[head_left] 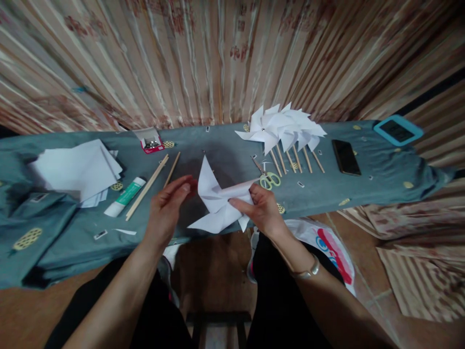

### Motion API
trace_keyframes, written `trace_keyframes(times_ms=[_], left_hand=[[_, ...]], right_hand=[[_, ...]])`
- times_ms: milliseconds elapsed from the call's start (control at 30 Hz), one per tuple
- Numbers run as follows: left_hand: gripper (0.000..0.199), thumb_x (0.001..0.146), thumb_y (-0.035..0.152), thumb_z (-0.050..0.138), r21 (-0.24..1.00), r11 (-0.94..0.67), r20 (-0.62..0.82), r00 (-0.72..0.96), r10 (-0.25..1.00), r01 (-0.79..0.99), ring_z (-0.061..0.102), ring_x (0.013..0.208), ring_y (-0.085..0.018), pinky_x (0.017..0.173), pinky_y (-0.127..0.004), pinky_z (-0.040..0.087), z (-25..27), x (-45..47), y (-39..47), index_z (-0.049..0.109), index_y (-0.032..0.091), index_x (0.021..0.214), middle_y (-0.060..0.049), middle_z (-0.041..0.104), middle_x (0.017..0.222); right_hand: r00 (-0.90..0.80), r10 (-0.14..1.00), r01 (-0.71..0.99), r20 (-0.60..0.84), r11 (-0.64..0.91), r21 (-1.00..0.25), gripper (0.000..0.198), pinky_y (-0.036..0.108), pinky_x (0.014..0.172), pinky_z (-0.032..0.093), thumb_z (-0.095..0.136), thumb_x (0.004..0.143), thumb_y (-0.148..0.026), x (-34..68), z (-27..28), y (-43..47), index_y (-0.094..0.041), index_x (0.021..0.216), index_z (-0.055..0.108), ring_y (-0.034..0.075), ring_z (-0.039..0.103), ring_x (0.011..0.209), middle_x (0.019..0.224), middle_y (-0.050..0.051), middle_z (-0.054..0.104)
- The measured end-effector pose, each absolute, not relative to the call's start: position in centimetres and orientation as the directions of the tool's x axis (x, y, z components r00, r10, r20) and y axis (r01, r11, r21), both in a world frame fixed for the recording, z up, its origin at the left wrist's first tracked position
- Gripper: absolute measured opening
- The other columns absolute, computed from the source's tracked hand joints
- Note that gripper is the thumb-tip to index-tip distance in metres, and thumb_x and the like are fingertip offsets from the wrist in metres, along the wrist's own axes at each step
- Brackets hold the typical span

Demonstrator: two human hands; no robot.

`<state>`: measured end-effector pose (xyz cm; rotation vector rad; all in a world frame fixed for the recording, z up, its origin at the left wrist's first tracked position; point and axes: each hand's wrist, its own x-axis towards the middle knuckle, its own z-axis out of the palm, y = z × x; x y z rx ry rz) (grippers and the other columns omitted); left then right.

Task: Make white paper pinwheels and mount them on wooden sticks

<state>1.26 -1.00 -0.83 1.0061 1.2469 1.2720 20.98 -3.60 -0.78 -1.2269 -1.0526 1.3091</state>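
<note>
A white paper pinwheel (220,203) is pinched in my right hand (267,208), thumb on top near its middle and fingers at its right blade. The blades are folded in, and no stick shows on it. My left hand (167,206) is apart from the pinwheel, just to its left. Its thumb and fingers are drawn together, slightly blurred; whatever they may hold is too small to make out. Green-handled scissors (269,179) lie just beyond my right hand. Beyond my left hand lies a short wooden stick (172,169).
Several pinwheels on sticks (279,127) overlap at the back. Leftward lie long wooden sticks (147,189), a glue stick (125,196), white paper sheets (76,167) and an open red box of pins (151,144). A phone (346,157) and blue-framed device (398,130) lie right.
</note>
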Motion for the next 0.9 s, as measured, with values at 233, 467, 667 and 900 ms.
trace_keyframes(times_ms=[233, 467, 667, 900], left_hand=[[0.024, 0.079, 0.023, 0.061, 0.717, -0.325, 0.303, 0.144, 0.942, 0.616, 0.061, 0.11, -0.029, 0.099, -0.043, 0.047, -3.9, 0.1, 3.4, 0.072, 0.018, 0.1, -0.011, 0.069, 0.112], [0.019, 0.085, 0.029, 0.058, 0.602, -0.38, 0.306, 0.237, 0.922, 0.702, 0.062, 0.091, -0.023, 0.087, -0.039, 0.05, -6.0, 0.9, 5.5, 0.073, 0.02, 0.093, -0.008, 0.067, 0.096], [0.015, 0.081, 0.028, 0.06, 0.664, -0.432, 0.335, 0.273, 0.902, 0.61, 0.065, 0.078, -0.02, 0.071, -0.033, 0.054, -3.5, 1.7, 3.3, 0.074, 0.021, 0.081, -0.006, 0.07, 0.084], [0.006, 0.07, 0.025, 0.068, 0.957, -0.108, 0.082, 0.107, 0.991, 0.269, 0.067, 0.079, -0.018, 0.073, -0.027, 0.053, 1.2, 2.9, -0.7, 0.072, 0.022, 0.074, -0.001, 0.071, 0.085]], right_hand=[[0.038, 0.996, 0.231, -0.083, -0.089, -0.969, 0.03, 0.025, 0.058, 0.05, 0.072, 0.07, -0.03, 21.2, -0.9, -4.2, -0.019, 0.098, 0.069, 0.015, 0.065, 0.066, 0.079, 0.001, 0.072], [0.008, 0.999, 0.474, 0.052, 0.041, -0.88, 0.028, 0.032, 0.075, 0.056, 0.064, 0.076, -0.022, 21.4, -1.2, -4.5, -0.022, 0.103, 0.07, 0.019, 0.072, 0.081, 0.094, 0.002, 0.076], [-0.02, 0.956, 0.582, 0.291, 0.248, -0.774, 0.025, 0.036, 0.09, 0.056, 0.061, 0.08, -0.018, 21.9, -0.4, -4.1, -0.022, 0.103, 0.069, 0.021, 0.07, 0.098, 0.102, 0.005, 0.075], [-0.094, 0.805, 0.578, 0.586, 0.523, -0.626, 0.033, 0.04, 0.09, 0.057, 0.058, 0.084, -0.017, 22.1, 1.1, -4.7, -0.024, 0.117, 0.059, 0.021, 0.068, 0.098, 0.1, 0.004, 0.074]])
